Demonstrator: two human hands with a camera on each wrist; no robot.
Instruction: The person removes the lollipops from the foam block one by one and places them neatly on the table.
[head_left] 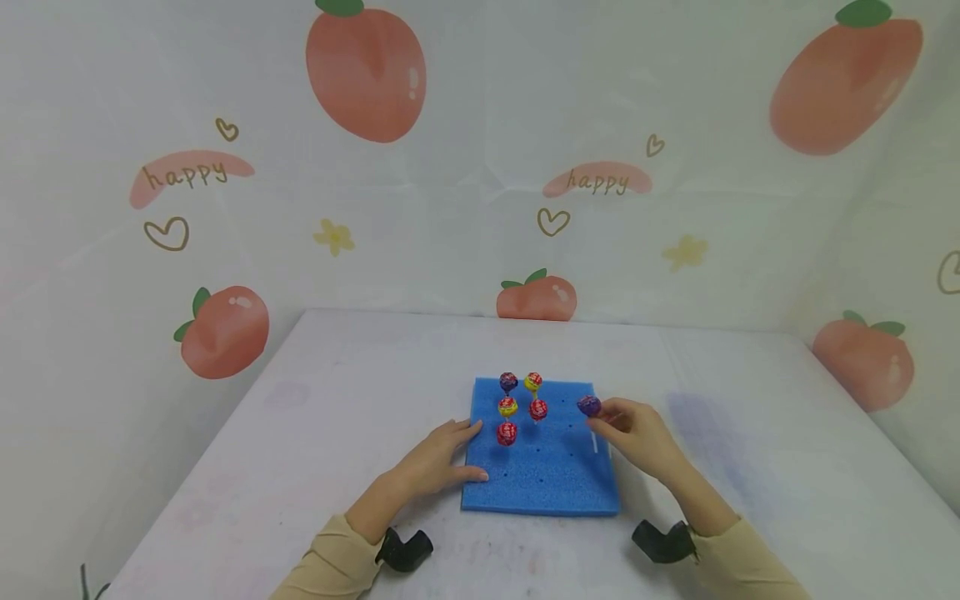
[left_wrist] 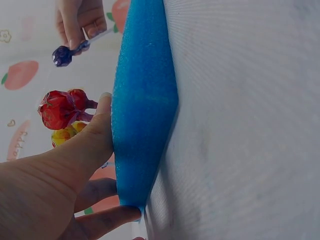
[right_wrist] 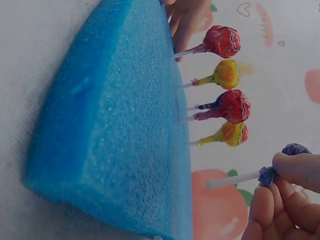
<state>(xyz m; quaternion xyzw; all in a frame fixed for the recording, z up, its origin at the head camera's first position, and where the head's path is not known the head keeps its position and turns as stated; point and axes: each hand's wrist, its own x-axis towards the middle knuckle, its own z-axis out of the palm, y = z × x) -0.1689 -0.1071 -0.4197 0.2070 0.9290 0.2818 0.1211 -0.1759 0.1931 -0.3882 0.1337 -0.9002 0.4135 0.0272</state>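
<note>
My right hand point(head_left: 637, 433) pinches a purple-wrapped lollipop point(head_left: 589, 406) just below its head, over the right side of a blue foam board point(head_left: 555, 493). In the right wrist view its white stick point(right_wrist: 232, 179) points toward the board, the tip a little off the surface. My left hand point(head_left: 435, 460) rests against the board's left edge, thumb and fingers fairly straight. Standing in the board's left half are two red lollipops point(head_left: 507, 433), two yellow ones point(head_left: 507, 407) and a dark purple one point(head_left: 508, 382), in two columns.
Small dark holes point(head_left: 542, 480) dot the board's top. Beneath it lies a white-covered table point(head_left: 360, 375). A white curtain point(head_left: 450, 217) with printed peaches hangs behind. Black wrist-worn pieces point(head_left: 405, 550) sit at both cuffs.
</note>
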